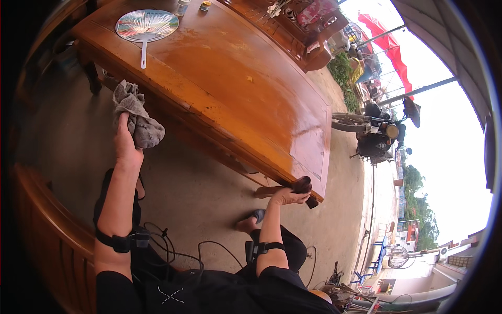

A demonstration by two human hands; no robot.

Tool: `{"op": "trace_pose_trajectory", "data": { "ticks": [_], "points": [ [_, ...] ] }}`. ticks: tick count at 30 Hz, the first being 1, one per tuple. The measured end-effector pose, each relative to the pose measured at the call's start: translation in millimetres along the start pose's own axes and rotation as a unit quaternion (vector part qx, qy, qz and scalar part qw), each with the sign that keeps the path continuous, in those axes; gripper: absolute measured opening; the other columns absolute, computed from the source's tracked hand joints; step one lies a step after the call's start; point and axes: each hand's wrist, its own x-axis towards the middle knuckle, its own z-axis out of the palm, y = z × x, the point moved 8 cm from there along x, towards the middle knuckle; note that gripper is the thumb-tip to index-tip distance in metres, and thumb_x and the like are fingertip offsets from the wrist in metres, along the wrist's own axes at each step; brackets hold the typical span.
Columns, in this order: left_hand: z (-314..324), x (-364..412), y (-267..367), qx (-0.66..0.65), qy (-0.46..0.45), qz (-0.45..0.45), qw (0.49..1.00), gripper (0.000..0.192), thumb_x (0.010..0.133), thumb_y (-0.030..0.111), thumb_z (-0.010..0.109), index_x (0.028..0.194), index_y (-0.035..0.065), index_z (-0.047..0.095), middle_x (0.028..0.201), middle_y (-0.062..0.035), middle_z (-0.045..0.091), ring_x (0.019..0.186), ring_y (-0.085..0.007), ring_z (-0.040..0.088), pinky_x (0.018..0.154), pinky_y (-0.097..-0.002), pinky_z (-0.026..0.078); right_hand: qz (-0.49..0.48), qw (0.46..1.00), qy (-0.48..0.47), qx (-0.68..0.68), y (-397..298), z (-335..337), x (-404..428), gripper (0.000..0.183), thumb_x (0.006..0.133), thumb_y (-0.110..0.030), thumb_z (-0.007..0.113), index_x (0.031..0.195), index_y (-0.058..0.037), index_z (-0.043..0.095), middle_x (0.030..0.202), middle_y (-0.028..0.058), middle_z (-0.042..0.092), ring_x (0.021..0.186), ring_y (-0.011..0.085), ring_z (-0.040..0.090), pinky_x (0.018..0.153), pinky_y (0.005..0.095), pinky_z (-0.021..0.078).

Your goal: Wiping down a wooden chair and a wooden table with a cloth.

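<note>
My left hand (128, 147) is shut on a crumpled grey cloth (137, 112), raised off the near left side of the wooden table (235, 90). At the table's near right corner, my right hand (288, 197) grips a shiny dark brown object (302, 184) with a rounded body. The fingers wrap partly around it, so its exact kind cannot be told, nor whether it touches the table edge. A round hand fan (147, 26) with a white handle lies on the tabletop, beyond the cloth.
A small jar (182, 7) and a yellow-lidded pot (205, 5) stand at the far table edge. A wooden bench (313, 43) is behind. A wooden chair back (51, 219) curves at left. Cables (200, 255) trail by my legs. A motorcycle (372, 129) stands outside.
</note>
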Motion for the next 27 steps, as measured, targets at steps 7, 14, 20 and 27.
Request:
{"op": "trace_pose_trajectory", "data": {
  "ticks": [7,14,20,27],
  "points": [
    [-7.3,1.6,3.0,0.001,0.016,-0.022,1.000,0.050,0.096,0.042,0.056,0.136,0.0132,0.052,0.133,0.0010,0.055,0.121,-0.0159,0.051,0.102,-0.0346,0.041,-0.119,0.978,-0.149,-0.080,-87.2,66.8,-155.5,0.070,0.087,-0.017,0.056,0.145,0.0079,0.026,0.146,0.0291,0.029,0.140,0.0408,0.025,0.117,0.0437,0.0218],
    [-5.6,0.8,2.9,0.007,0.025,-0.034,0.999,0.047,0.095,0.043,0.056,0.133,0.0149,0.055,0.129,0.0018,0.057,0.118,-0.0150,0.053,0.099,-0.0343,0.043,-0.358,0.851,-0.371,-0.099,-266.7,80.4,-282.4,0.037,0.084,-0.011,0.055,0.119,-0.0009,0.060,0.130,0.0154,0.047,0.116,0.0432,0.043,0.101,0.0502,0.0373],
    [-4.5,11.4,-22.6,0.039,0.026,-0.067,0.997,0.048,0.094,0.046,0.056,0.131,0.0155,0.055,0.130,-0.0009,0.056,0.120,-0.0189,0.053,0.100,-0.0399,0.044,-0.469,0.782,-0.405,-0.070,-237.1,80.4,-257.1,0.053,0.081,-0.013,0.056,0.134,-0.0161,0.054,0.132,0.0091,0.047,0.117,0.0345,0.046,0.102,0.0568,0.0353],
    [6.5,-0.4,-34.8,0.079,0.036,-0.095,0.992,0.054,0.096,0.049,0.054,0.137,0.0150,0.051,0.134,-0.0038,0.054,0.124,-0.0211,0.052,0.102,-0.0415,0.044,-0.485,0.769,-0.379,-0.174,-39.4,17.4,-63.2,0.061,0.083,-0.008,0.055,0.143,-0.0148,0.048,0.140,0.0102,0.045,0.128,0.0344,0.044,0.112,0.0527,0.0309]
  ]
}}
